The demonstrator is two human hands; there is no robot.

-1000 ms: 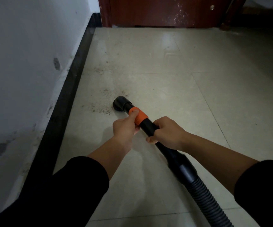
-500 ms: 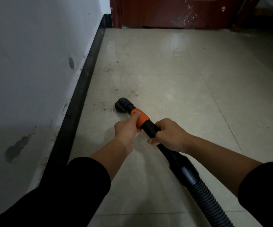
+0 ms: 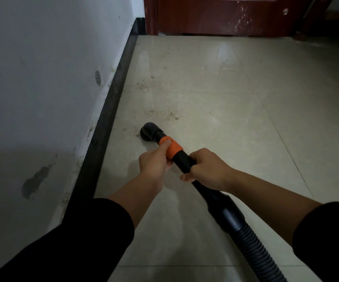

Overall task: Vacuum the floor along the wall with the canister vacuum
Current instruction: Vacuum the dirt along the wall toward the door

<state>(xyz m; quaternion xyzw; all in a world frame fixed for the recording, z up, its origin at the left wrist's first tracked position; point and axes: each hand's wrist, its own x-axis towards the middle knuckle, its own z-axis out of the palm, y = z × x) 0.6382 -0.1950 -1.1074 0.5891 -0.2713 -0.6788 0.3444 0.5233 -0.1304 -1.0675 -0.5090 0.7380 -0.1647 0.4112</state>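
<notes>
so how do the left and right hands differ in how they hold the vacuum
The left hand grips further forward, at the orange collar; the right hand grips behind it on the plain black tube. The left thumb lies along the collar; the right thumb tucks under the tube. Both hands curl round the same tube.

White wall (image 3: 42, 78), black skirting (image 3: 111, 106), pale floor tiles (image 3: 235, 119) (seemingly gritty).

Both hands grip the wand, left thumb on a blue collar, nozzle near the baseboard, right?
The head view shows the collar is orange, not blue. The rest holds: left hand and right hand grip the wand, nozzle near the baseboard.
</notes>
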